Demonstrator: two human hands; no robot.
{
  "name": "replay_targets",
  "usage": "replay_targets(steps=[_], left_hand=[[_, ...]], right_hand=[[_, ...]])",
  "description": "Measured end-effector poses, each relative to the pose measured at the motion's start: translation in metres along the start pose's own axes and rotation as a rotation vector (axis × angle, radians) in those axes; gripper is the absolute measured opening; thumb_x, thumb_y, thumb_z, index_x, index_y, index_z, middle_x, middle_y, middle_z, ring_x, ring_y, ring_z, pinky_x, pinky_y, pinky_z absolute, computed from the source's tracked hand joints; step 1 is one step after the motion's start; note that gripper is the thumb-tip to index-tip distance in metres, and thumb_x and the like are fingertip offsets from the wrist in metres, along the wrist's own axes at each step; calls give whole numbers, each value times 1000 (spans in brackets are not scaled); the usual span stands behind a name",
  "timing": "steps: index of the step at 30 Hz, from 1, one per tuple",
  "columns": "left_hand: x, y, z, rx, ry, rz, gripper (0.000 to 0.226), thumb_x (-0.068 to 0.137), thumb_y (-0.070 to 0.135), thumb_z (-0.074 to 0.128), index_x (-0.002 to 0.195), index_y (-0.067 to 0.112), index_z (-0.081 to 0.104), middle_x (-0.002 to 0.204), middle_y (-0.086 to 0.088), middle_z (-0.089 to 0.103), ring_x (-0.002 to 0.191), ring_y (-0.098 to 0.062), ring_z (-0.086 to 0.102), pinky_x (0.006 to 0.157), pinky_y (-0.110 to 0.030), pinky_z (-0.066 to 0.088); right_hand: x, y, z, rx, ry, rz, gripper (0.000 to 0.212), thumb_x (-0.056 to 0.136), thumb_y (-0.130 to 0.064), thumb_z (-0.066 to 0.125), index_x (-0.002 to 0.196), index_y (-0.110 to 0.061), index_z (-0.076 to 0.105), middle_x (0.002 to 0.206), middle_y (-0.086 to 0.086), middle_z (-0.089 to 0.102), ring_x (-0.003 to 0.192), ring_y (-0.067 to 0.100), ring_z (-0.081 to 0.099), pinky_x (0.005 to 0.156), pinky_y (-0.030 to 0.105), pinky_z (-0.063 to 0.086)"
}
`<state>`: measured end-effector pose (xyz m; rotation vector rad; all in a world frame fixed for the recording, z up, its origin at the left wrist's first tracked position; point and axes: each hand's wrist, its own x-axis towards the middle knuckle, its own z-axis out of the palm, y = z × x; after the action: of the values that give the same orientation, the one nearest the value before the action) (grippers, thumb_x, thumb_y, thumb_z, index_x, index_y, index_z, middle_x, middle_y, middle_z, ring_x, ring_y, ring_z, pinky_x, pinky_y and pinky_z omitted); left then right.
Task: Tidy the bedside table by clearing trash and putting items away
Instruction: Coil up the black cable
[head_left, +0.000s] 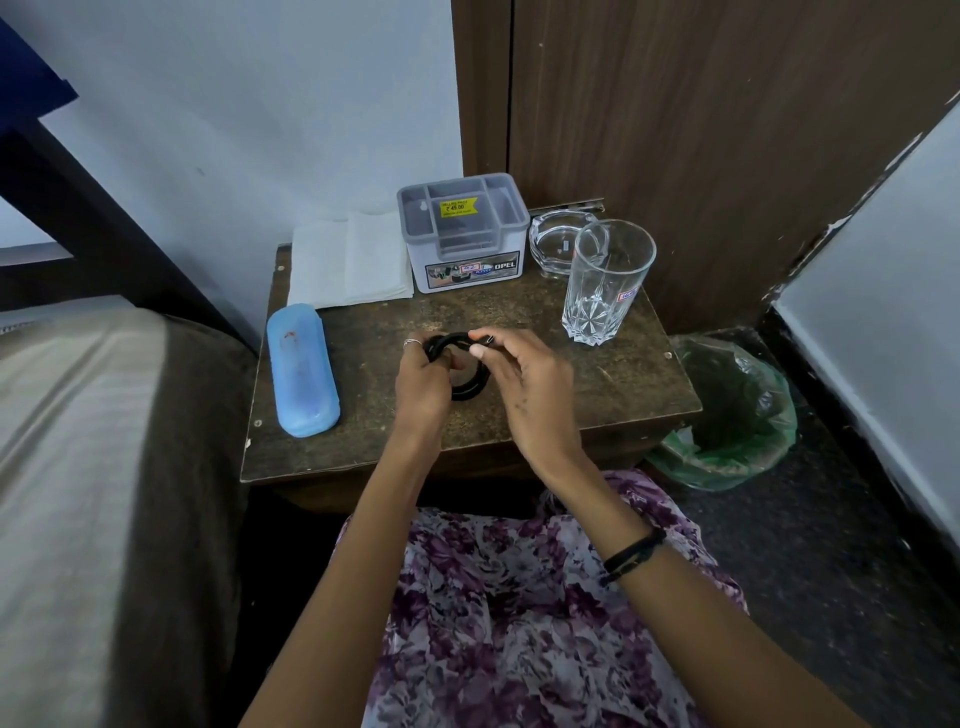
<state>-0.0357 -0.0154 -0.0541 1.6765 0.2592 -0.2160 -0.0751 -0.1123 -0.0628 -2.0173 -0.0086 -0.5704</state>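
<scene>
— What's on the surface (597, 395)?

— A dark, worn wooden bedside top, set in the corner between a pale wall and a brown wood panel. Back left: folded white tissues (350, 260), lying flat against the wall. Just beside them, a grey plastic organiser box (462, 234) with open compartments and a yellow price sticker inside. To its right, a clear glass ashtray (556, 241), and in front of that a tall clear drinking glass (605, 283), upright. Along the left edge, a blue plastic case (301, 364), lying lengthwise.

— And your hands?

— Item in hand: one coiled black cable (465, 364), held just above the middle of the surface. My left hand (423, 382) has its fingers clenched round the left side of the coil (a thin ring shows on one finger). My right hand (524, 384) pinches the upper loop between thumb and fingertips; a black band sits on that wrist.

— Anything off the surface?

— A bin with a green plastic liner (737, 415) on the floor to the right, near the table's edge. The bed (78, 467) runs along the left. My floral-print lap is below.
</scene>
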Motion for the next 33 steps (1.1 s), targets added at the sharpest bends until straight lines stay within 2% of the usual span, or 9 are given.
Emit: replay_targets(steps=[5,10,13,16,21,24,27,30,33], left_hand=[[5,-5,-2,54,61,-11,21,89,-8,32,99,7,44,100,-13,53,90,-22,50,62,-25,41],[8,-10,-10,35,69,-118,20,91,-5,33,100,9,45,109,-15,54,97,-25,52,61,-26,42],[8,-11,-21,-17,55,-158,21,90,-1,45,109,8,47,106,-12,55,94,-20,52,61,-22,41],[11,-8,-29,-48,-1,-151,23,87,5,57,104,15,47,98,-4,56,84,-13,53,64,-24,42],[21,-2,-41,-101,-54,-78,26,83,0,60,97,19,51,102,-2,61,94,-18,58,71,-27,45],[22,-5,-47,243,-84,80,32,84,0,60,114,10,54,116,-6,60,109,-17,56,90,-25,44],[20,-9,-50,519,-71,216,39,86,1,58,124,9,54,125,-8,59,118,-18,54,91,-15,37],[19,-14,-52,695,-21,304,45,86,2,58,130,11,49,129,-11,56,121,-24,52,99,-27,40],[19,-20,-54,904,42,360,47,87,2,55,133,7,45,127,-15,57,119,-31,51,107,-40,38]], right_hand=[[-14,0,8,-50,34,-41,27,99,-22,41,114,-4,55,86,6,68,64,6,61,56,13,51],[-11,8,18,86,-79,251,14,98,-28,43,107,-21,51,91,13,68,82,31,67,71,52,55],[0,10,19,255,-223,497,6,91,-18,55,95,-20,59,92,3,65,91,23,66,84,41,56],[11,10,15,348,-311,601,6,85,-10,62,87,-15,60,90,3,63,93,18,66,81,27,57],[22,15,22,442,-225,736,16,84,-4,64,97,-5,56,106,14,59,88,17,64,73,26,58],[25,17,29,425,-201,762,26,84,-5,66,107,-2,56,112,16,59,92,18,65,74,23,57],[25,19,34,372,-217,769,31,82,-8,68,111,-2,61,109,11,60,98,20,65,81,24,55],[25,18,37,224,-283,665,34,81,-16,70,115,-10,65,107,4,65,98,13,63,91,27,53],[27,15,39,97,-351,522,41,81,-17,70,121,-14,62,114,2,67,96,7,58,80,8,44]])
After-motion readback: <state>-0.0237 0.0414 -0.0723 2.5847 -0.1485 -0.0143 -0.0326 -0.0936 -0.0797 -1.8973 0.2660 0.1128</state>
